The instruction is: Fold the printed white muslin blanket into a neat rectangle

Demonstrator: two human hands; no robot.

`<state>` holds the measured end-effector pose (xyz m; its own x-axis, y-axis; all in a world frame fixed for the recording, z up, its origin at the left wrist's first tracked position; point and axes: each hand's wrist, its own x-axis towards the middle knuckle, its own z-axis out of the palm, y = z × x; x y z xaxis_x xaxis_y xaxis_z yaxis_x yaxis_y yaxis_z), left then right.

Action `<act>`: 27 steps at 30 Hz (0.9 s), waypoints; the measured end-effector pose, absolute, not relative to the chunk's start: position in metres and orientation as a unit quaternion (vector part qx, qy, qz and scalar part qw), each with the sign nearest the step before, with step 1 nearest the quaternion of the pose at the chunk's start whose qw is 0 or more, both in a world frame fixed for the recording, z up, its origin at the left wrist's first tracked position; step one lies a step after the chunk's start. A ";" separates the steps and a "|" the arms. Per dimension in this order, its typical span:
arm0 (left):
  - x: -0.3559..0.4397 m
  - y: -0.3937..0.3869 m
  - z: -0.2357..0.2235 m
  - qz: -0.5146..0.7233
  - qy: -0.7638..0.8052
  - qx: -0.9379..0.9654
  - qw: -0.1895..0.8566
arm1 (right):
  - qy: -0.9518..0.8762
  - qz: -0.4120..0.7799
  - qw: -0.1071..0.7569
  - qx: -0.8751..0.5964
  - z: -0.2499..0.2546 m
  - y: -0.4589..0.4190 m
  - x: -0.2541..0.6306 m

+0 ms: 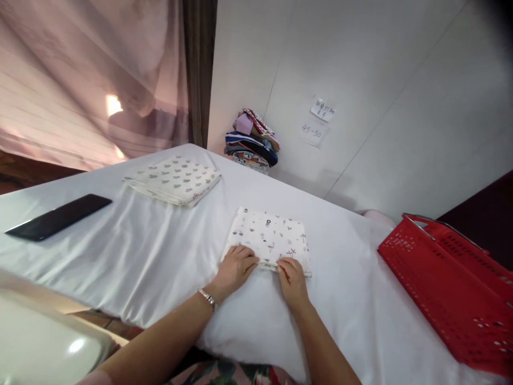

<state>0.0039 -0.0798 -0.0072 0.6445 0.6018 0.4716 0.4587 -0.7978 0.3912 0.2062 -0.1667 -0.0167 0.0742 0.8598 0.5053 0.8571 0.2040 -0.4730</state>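
Observation:
A folded white cloth with small printed figures (pixel 268 230) lies flat on the white-covered table before me. My left hand (pixel 238 266) rests on its near left edge, fingers bent and pressed to the fabric; a silver bracelet circles that wrist. At the near edge, further right, my right hand (pixel 292 278) pinches the layered fold between thumb and fingers. Another folded white cloth with a grey leaf-like print (pixel 174 179) sits farther back on the left, apart from both hands.
A black phone-like slab (pixel 60 216) lies at the left. At the right stands a red plastic basket (pixel 444 289) with a metal handle. Folded clothes (pixel 252 141) are stacked at the back against the wall, below paper notes (pixel 315 132). A pink sheer curtain (pixel 88 80) hangs at left.

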 end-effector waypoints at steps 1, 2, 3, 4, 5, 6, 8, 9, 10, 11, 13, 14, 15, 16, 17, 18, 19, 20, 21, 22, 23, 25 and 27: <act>0.004 -0.079 -0.008 0.304 0.293 0.898 0.118 | -0.677 0.006 0.373 -0.634 -0.014 -0.167 0.208; 0.004 -0.078 -0.009 0.308 0.292 0.898 0.117 | -0.671 0.002 0.376 -0.639 -0.011 -0.167 0.212; 0.004 -0.077 -0.009 0.312 0.290 0.897 0.116 | -0.663 -0.009 0.377 -0.646 -0.009 -0.167 0.217; 0.004 -0.076 -0.010 0.316 0.288 0.897 0.115 | -0.653 -0.025 0.373 -0.658 -0.007 -0.167 0.222; 0.004 -0.076 -0.011 0.320 0.286 0.896 0.114 | -0.643 -0.039 0.361 -0.675 -0.005 -0.167 0.229; 0.004 -0.075 -0.011 0.324 0.284 0.895 0.113 | -0.633 -0.041 0.338 -0.695 -0.005 -0.167 0.235; 0.004 -0.074 -0.013 0.331 0.280 0.894 0.113 | -0.618 -0.010 0.276 -0.736 -0.008 -0.167 0.246; 0.004 -0.074 -0.014 0.333 0.278 0.894 0.113 | -0.611 0.015 0.248 -0.751 -0.010 -0.168 0.250; 0.004 -0.074 -0.014 0.335 0.276 0.894 0.114 | -0.606 0.038 0.230 -0.760 -0.013 -0.168 0.254; 0.004 -0.073 -0.015 0.336 0.274 0.894 0.114 | -0.602 0.058 0.222 -0.765 -0.016 -0.167 0.256; 0.004 -0.073 -0.015 0.337 0.273 0.894 0.115 | -0.594 0.090 0.237 -0.764 -0.019 -0.166 0.259; 0.004 -0.072 -0.015 0.337 0.273 0.894 0.116 | -0.587 0.105 0.257 -0.761 -0.019 -0.164 0.261; 0.004 -0.072 -0.015 0.336 0.274 0.893 0.117 | -0.576 0.120 0.283 -0.758 -0.018 -0.161 0.263; 0.004 -0.072 -0.015 0.336 0.275 0.893 0.118 | -0.558 0.129 0.312 -0.758 -0.015 -0.158 0.266; 0.004 -0.072 -0.015 0.336 0.276 0.893 0.119 | -0.537 0.129 0.336 -0.763 -0.012 -0.153 0.270; 0.004 -0.072 -0.014 0.336 0.276 0.893 0.118 | -0.514 0.121 0.347 -0.775 -0.008 -0.148 0.275; 0.004 -0.071 -0.014 0.337 0.276 0.893 0.116 | -0.493 0.108 0.342 -0.792 -0.003 -0.142 0.280; 0.005 -0.071 -0.013 0.337 0.276 0.893 0.114 | -0.477 0.095 0.325 -0.811 0.001 -0.136 0.285; 0.005 -0.071 -0.013 0.336 0.276 0.893 0.111 | -0.465 0.084 0.300 -0.829 0.005 -0.129 0.291; 0.005 -0.071 -0.013 0.337 0.276 0.894 0.109 | -0.457 0.077 0.276 -0.842 0.009 -0.122 0.295; 0.005 -0.071 -0.012 0.337 0.275 0.894 0.107 | -0.453 0.075 0.256 -0.851 0.011 -0.115 0.299; 0.005 -0.071 -0.012 0.338 0.273 0.894 0.106 | -0.447 0.076 0.233 -0.860 0.014 -0.102 0.304; 0.005 -0.071 -0.012 0.339 0.270 0.895 0.107 | -0.442 0.081 0.210 -0.868 0.014 -0.091 0.304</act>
